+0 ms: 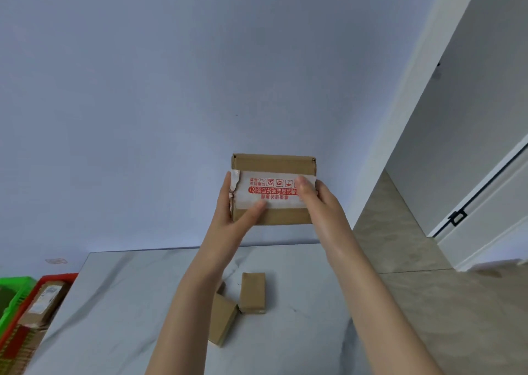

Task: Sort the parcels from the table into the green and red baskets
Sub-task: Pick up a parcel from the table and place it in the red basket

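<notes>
now: one parcel held up for a look, baskets far off to the left

a flat cardboard parcel (274,189) is raised in front of the wall, well above the table (128,303). the left hand (234,211) grips its left edge with the thumb laid across the front. the right hand (317,200) grips the right edge, thumb on the white tape band (274,194). both hands are curled round the box, which hangs between them.

the red print on the tape reads upside down from here, so i judge a misread could send it to the wrong basket. the green basket (17,291) and red basket (57,277) touch side by side at the low left corner, so a loose toss could land across the divide. the red one already carries parcels (47,300), and a box dropped on them might slide off.

the tape is torn and ragged by the left thumb; a tug there could peel it further.

two smaller parcels (253,293) lie on the table beneath the forearms, and a low sweep leftwards could knock them.
</notes>
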